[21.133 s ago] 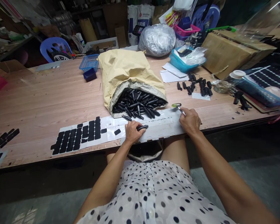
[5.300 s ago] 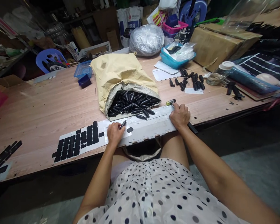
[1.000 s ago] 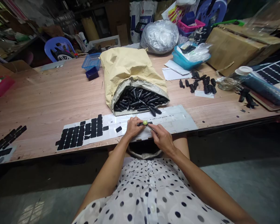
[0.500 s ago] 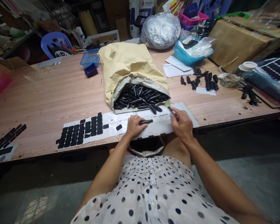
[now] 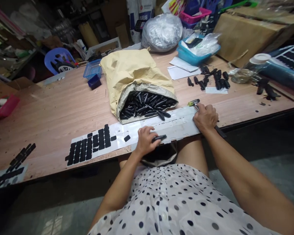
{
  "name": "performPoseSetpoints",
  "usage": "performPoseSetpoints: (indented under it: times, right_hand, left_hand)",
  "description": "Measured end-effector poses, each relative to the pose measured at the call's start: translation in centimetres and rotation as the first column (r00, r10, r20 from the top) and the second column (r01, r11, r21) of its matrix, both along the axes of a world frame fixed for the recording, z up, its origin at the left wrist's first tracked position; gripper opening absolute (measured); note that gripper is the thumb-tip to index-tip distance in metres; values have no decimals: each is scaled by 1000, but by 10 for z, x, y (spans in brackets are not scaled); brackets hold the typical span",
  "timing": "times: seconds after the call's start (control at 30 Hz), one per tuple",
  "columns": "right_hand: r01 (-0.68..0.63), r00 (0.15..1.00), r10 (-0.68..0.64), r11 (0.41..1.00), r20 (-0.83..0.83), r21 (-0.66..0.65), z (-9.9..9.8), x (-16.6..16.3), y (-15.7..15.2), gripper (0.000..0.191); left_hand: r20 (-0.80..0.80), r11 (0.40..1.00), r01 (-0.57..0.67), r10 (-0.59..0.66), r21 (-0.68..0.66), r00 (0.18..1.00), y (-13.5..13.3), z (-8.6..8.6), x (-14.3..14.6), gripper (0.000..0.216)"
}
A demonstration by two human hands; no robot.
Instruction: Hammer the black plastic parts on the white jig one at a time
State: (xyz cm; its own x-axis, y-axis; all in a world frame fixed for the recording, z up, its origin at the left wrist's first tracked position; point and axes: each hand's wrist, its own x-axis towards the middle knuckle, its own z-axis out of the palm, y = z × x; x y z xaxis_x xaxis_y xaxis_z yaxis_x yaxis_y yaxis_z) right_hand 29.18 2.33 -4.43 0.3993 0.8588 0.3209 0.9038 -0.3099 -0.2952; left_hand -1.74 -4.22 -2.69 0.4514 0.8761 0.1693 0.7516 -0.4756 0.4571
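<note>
My left hand point(image 5: 146, 140) is closed on a slim black pointed piece point(image 5: 159, 138), over the front part of a pale board point(image 5: 178, 121) at the table edge. My right hand point(image 5: 206, 118) is wrapped round a small hammer point(image 5: 194, 102) at the right end of that board. The hammer's head has a yellow-green end, and its dark handle sticks out past my hand. Behind the board a yellow paper sack point(image 5: 137, 68) lies on its side, its mouth towards me and full of black pointed pieces point(image 5: 147, 103). A few have slid out onto the board.
Black stickers point(image 5: 80, 150) on white sheets lie to the left. Loose black parts point(image 5: 219, 79), a blue basket point(image 5: 198, 57) and a cardboard box point(image 5: 250, 36) stand to the right. Below the table edge, a dark open bag point(image 5: 159, 157) sits between my legs.
My right hand has moved right with the hammer, away from my left hand and down to the board's right end. My left hand still holds the black piece. The view has shifted slightly.
</note>
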Motion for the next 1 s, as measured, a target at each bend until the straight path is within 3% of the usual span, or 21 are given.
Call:
performPoseSetpoints:
  times: [0.1,0.23,0.73,1.0]
  right_hand:
    - [15,1000,-15,1000,15,-14,0,-3,2,39]
    - [20,999,-20,1000,25,-4,0,-3,3,38]
    - [-23,996,24,1000,82,-11,-8,2,1,42]
    - [-121,987,129,989,97,-79,-19,2,0,59]
  left_hand:
    - [-38,986,131,-128,99,991,-30,-10,1,17]
    - [-89,984,129,-118,122,989,-48,-22,8,10]
    - [-136,972,117,-90,203,987,-46,-41,10,10]
    - [-126,970,100,-74,219,989,-47,-43,9,10]
